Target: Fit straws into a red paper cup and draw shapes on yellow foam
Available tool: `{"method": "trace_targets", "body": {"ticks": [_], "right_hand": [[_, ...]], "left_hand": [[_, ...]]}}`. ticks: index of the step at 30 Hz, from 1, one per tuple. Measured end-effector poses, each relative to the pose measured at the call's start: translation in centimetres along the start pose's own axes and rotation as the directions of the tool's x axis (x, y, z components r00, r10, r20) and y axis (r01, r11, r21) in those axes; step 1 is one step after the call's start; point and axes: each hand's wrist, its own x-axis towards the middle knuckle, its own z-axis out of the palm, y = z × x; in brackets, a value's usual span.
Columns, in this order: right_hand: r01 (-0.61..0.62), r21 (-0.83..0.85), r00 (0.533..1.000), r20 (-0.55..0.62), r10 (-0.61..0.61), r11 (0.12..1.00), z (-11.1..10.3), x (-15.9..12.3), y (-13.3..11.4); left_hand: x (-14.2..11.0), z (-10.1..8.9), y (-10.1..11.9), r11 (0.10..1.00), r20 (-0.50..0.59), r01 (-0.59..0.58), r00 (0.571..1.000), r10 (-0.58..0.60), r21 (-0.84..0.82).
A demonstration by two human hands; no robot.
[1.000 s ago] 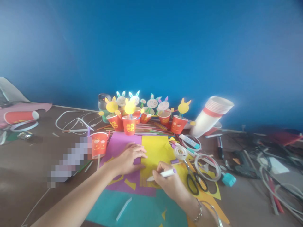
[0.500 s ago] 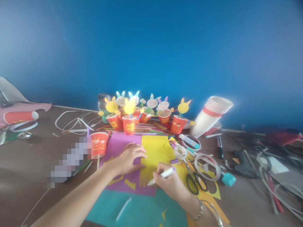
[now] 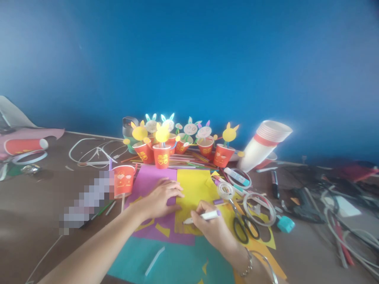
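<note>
A white marker (image 3: 209, 215) with a purple end is gripped in my right hand (image 3: 211, 227), its tip down at the lower part of the yellow paper (image 3: 194, 185). Flat and with fingers stretched, my left hand (image 3: 164, 197) rests across the purple paper (image 3: 154, 175) and the yellow paper's left edge. Small yellow scraps (image 3: 162, 230) lie on the purple sheet. A teal sheet (image 3: 177, 260) spreads beneath, nearest me, with a white strip (image 3: 154, 261) on it. Black-handled scissors (image 3: 245, 228) lie just right of my right hand.
Red paper cups (image 3: 162, 157) with paper animal heads stand in a row behind the papers. A tall stack of white cups (image 3: 263, 144) leans at right. Tape rolls (image 3: 259, 209), a glue gun (image 3: 308, 205) and cables crowd the right side. One red cup (image 3: 123, 181) stands at left.
My right hand has shifted slightly up and left with the marker, whose tip is a little higher on the yellow paper. My left hand has stayed put.
</note>
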Motion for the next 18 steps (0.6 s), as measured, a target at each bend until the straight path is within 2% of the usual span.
{"method": "trace_targets", "body": {"ticks": [14, 18], "right_hand": [[0.011, -0.005, 1.0, 0.024, -0.011, 1.0, -0.05, 0.02, 0.35], [0.027, -0.018, 1.0, -0.002, -0.027, 0.999, -0.04, -0.02, 0.4]], "left_hand": [[-0.02, 0.05, -0.05, 1.0, 0.004, 0.002, 1.0, -0.002, 0.006], [-0.03, 0.07, -0.08, 1.0, 0.008, 0.008, 1.0, -0.008, 0.0]]}}
